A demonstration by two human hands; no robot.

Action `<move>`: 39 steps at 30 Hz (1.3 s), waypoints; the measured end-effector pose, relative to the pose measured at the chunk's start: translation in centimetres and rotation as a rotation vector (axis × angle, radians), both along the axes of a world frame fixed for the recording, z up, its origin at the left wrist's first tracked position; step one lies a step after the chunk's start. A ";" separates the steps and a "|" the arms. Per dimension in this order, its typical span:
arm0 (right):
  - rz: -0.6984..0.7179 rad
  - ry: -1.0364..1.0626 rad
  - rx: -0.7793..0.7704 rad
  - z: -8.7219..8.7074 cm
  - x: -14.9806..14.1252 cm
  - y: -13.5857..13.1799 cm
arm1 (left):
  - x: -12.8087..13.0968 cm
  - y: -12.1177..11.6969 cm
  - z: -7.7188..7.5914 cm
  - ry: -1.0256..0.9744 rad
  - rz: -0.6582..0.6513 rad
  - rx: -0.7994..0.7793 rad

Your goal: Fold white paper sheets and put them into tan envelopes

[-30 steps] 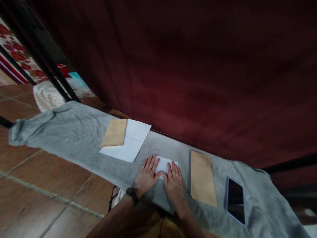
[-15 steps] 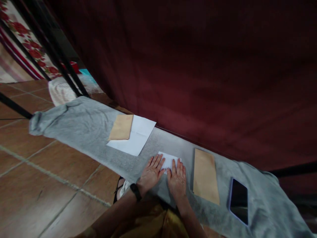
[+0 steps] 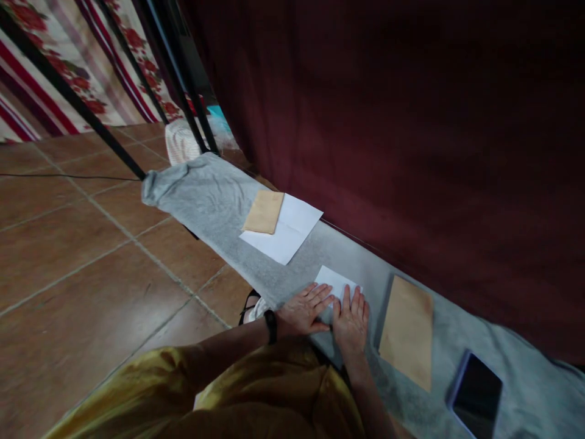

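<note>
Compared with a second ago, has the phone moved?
No. The phone lies just right of the large brown envelope on the grey cloth, as before. Only the camera view has shifted.

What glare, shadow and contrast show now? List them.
Head view: pale glare on the tiled floor, lower left; head view: dark red curtain near black, upper right; head view: soft shadow at the left edge of the larger brown paper; head view: small white paper bright under left hand and right hand.
</note>
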State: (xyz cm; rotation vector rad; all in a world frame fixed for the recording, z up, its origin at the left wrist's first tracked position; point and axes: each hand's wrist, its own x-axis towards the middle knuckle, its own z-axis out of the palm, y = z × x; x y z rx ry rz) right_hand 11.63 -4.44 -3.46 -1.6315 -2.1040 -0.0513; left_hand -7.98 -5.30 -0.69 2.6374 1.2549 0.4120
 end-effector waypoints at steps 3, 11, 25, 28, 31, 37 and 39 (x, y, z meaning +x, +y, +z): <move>-0.022 -0.011 -0.010 -0.3 0.0 0.1 | -0.3 -0.1 0.3 0.017 -0.031 -0.020; -0.037 -0.058 -0.007 -0.2 0.0 0.0 | -0.8 0.0 0.6 0.049 -0.095 0.031; -0.093 -0.023 0.049 -0.6 0.2 0.0 | -2.7 0.3 -0.1 0.052 0.031 0.063; -0.116 -0.053 0.033 -0.5 0.5 -0.3 | -3.2 0.3 -0.6 0.055 0.079 0.089; -0.140 -0.074 0.007 -0.3 0.6 -0.7 | -3.3 0.3 -1.1 0.058 0.104 0.119; -0.153 -0.071 0.002 -0.5 1.0 -1.4 | -2.4 0.3 -1.4 0.045 0.157 0.119; -0.157 -0.075 0.002 -0.5 1.1 -1.5 | -1.5 0.6 -1.4 0.024 0.168 0.104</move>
